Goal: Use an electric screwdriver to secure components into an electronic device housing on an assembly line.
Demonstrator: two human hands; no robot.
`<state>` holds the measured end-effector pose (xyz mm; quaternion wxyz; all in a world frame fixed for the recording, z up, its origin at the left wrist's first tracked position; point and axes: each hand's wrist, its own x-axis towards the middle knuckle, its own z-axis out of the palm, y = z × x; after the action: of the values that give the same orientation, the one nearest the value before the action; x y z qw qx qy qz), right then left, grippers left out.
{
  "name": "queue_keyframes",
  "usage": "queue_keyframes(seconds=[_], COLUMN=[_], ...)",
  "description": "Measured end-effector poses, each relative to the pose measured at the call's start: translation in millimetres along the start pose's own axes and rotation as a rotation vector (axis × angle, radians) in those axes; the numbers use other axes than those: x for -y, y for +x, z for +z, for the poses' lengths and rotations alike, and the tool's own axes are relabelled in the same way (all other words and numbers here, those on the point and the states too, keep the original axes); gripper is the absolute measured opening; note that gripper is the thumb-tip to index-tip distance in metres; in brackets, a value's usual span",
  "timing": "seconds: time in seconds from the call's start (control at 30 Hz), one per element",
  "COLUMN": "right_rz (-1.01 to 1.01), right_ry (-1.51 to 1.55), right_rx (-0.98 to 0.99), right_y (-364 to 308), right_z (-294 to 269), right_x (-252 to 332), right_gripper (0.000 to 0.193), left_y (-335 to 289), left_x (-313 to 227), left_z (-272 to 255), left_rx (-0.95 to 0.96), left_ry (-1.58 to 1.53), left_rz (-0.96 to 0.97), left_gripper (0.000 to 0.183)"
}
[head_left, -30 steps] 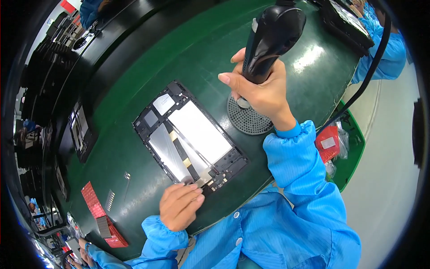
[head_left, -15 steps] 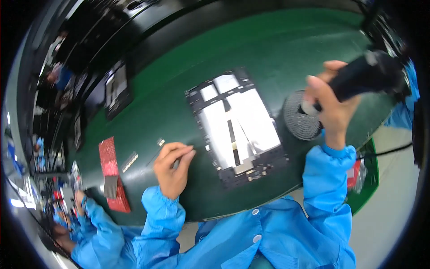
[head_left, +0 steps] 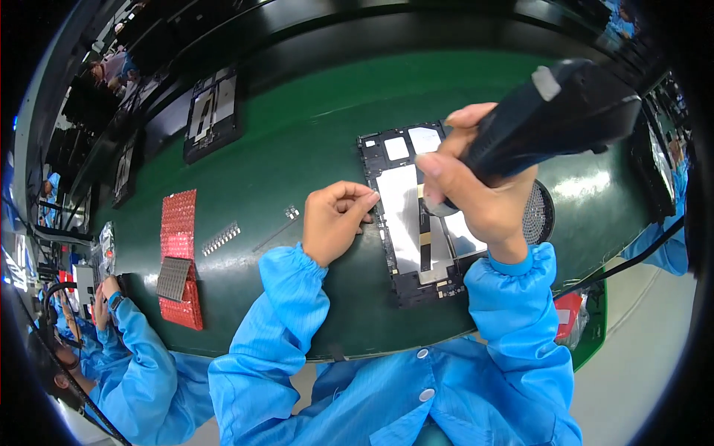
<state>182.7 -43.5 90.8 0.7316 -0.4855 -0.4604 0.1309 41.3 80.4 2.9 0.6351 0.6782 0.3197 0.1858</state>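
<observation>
Two bare hands, head view. Left hand [head_left: 333, 223]: fingers curled, thumb and forefinger pinched together at the near-left edge of a black rectangular opened device with silver panels [head_left: 400, 199]; cannot tell if anything is between them. Device lies flat on green surface [head_left: 305, 160], partly hidden by right hand [head_left: 487, 204], which is wrapped round a bulky black handheld tool [head_left: 561, 119]. Red bubble-wrap strip [head_left: 178, 223] well left.

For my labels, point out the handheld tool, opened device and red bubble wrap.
Handheld tool [head_left: 554, 115], head view: black body.
Opened device [head_left: 400, 217], head view: silver panel.
Red bubble wrap [head_left: 178, 225], head view: upper part.
</observation>
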Motion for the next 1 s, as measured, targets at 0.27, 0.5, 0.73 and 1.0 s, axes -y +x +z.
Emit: queue_keyframes(seconds=[0.27, 0.5, 0.73, 1.0], right_rz=[-0.029, 0.09, 0.088, 0.065], right_ry=[0.036, 0.106, 0.053, 0.036], right_rx=[0.067, -0.011, 0.022, 0.058], right_y=[15, 16, 16, 17], right_z=[34, 51, 54, 55], right_x=[-26, -43, -52, -55], right_gripper=[0.034, 0.027, 0.027, 0.03], left_y=[9, 17, 26, 24], left_x=[5, 1, -3, -6], left_z=[3, -5, -12, -13], left_rx=[-0.055, -0.002, 0.115, 0.106], left_ry=[0.003, 0.002, -0.054, -0.027], left_rz=[0.076, 0.042, -0.123, -0.15], left_gripper=[0.013, 0.012, 0.01, 0.008])
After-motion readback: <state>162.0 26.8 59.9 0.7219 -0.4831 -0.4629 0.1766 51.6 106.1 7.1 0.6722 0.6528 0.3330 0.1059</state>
